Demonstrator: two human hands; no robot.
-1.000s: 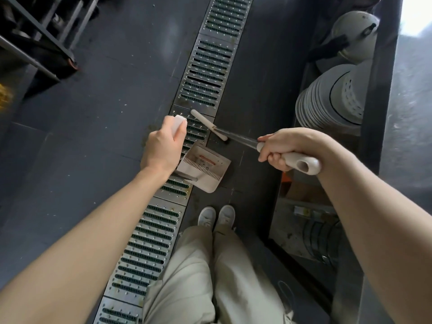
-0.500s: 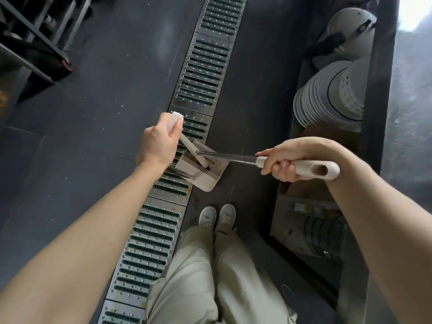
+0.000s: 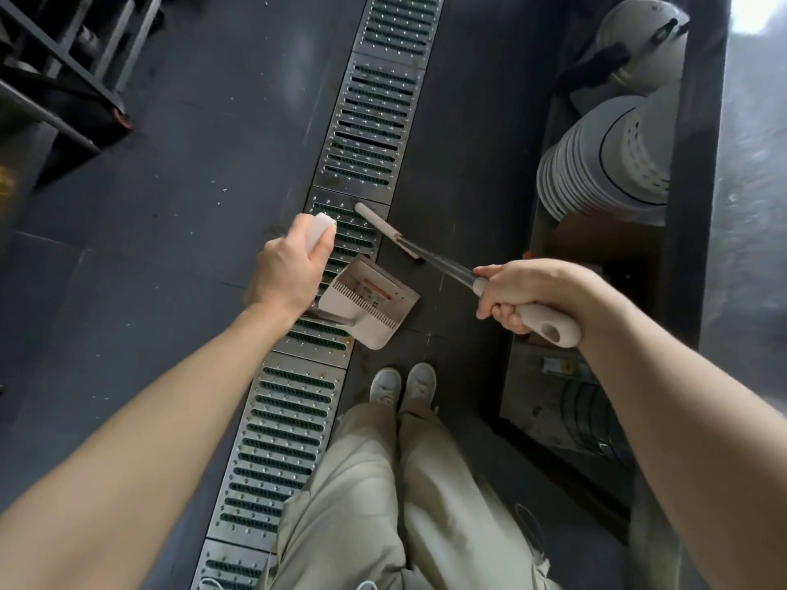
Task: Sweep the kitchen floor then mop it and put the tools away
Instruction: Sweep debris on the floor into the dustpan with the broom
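head view: person is standing on dark floor [image 3: 179, 215], looking straight down
left hand [image 3: 286, 271]: is gripping the white top of the dustpan handle [image 3: 320, 229], fingers curled round it
dustpan [image 3: 369, 301]: is sitting on the floor at the right edge of the drain grate [image 3: 370, 121], partly over it, mouth facing right; comb teeth showing along its rim, red label inside
right hand [image 3: 528, 296]: is clamping the white grip of the broom handle [image 3: 549, 325], all fingers wrapped tight round it
broom [image 3: 385, 229]: metal shaft is slanting from the right hand up-left to the narrow white head; head is lying across the right edge of the grate, just above the dustpan, apart from it
shoes [image 3: 402, 383]: white pair, together, right of the grate, just below the dustpan
trousers [image 3: 396, 496]: beige, filling the bottom centre
plates [image 3: 596, 163]: white stack on a shelf at the floor's right edge
pot [image 3: 639, 40]: pale, with dark handle, top right corner
rack [image 3: 59, 74]: dark metal frame, top left corner
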